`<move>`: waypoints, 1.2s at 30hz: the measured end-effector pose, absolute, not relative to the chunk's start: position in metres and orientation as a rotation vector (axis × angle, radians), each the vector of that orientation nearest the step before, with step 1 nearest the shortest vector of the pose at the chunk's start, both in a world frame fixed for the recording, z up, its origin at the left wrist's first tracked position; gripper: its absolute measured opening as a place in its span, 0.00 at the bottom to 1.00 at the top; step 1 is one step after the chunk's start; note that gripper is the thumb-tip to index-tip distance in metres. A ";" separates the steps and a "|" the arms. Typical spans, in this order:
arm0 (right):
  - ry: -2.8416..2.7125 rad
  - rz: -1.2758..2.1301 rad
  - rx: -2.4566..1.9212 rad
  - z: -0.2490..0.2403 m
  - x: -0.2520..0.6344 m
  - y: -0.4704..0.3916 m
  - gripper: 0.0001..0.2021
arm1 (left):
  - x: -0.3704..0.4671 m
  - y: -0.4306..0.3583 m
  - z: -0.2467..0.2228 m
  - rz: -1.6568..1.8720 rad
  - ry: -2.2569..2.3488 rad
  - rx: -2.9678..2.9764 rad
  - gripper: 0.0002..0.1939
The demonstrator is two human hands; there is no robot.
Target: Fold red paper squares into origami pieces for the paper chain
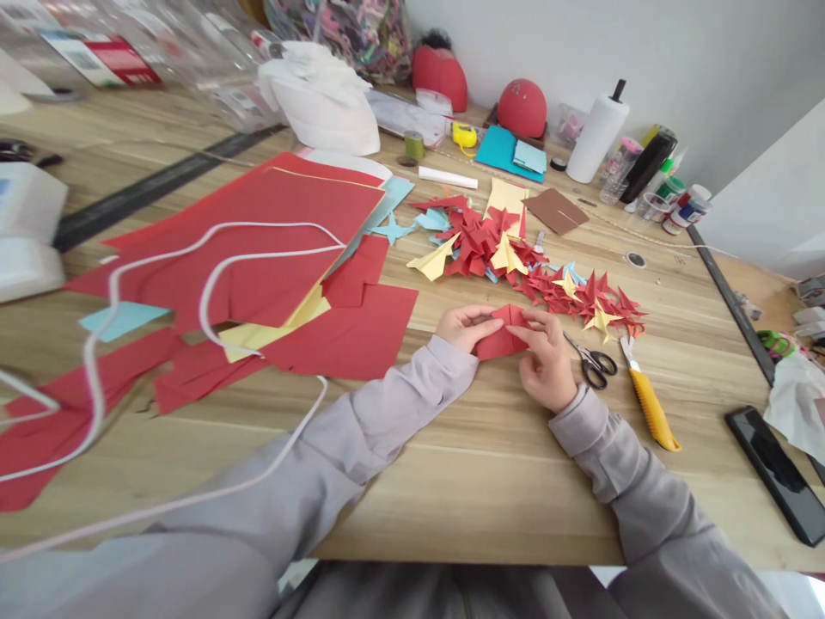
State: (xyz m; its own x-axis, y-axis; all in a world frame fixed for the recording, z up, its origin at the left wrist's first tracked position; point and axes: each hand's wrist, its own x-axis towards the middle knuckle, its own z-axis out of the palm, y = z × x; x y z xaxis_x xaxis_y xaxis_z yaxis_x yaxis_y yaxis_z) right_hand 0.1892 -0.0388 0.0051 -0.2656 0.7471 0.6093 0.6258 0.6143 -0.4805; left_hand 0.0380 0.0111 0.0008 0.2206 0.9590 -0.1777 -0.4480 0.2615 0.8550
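Observation:
A small folded red paper [500,342] with crease lines lies between my hands near the middle of the table. My left hand [465,327] pinches its left edge between thumb and fingers. On its right side, my right hand [546,359] has thumb and fingers closed on the paper. Just beyond are folded red paper stars [480,245], with several yellow and blue pieces among them. Black-handled scissors [596,365] and a yellow-handled cutter [650,404] lie right of my right hand.
Large red sheets [277,249] cover the left, crossed by a white cable [206,297]. A black phone [777,473] lies at the right. Bottles, including a white one [596,137], stand at the back right beyond a brown paper square [555,211].

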 end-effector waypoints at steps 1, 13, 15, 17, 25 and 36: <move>-1.985 0.190 -1.073 0.007 0.189 -0.039 0.27 | 0.038 0.012 0.000 1.137 0.826 0.778 0.21; -1.624 0.455 -1.172 -0.001 0.192 -0.035 0.15 | 0.037 0.012 -0.001 1.095 0.862 0.941 0.25; -1.615 0.474 -1.185 -0.001 0.191 -0.035 0.15 | 0.037 0.012 -0.003 1.087 0.854 0.944 0.27; -1.625 0.489 -1.199 0.000 0.191 -0.035 0.13 | 0.037 0.013 -0.005 1.102 0.835 0.940 0.28; -1.550 0.535 -1.178 -0.001 0.195 -0.031 0.07 | 0.038 0.018 -0.011 1.157 0.802 1.003 0.16; -1.409 0.883 -1.141 0.005 0.195 -0.030 0.07 | 0.035 0.013 -0.005 1.180 0.953 1.139 0.11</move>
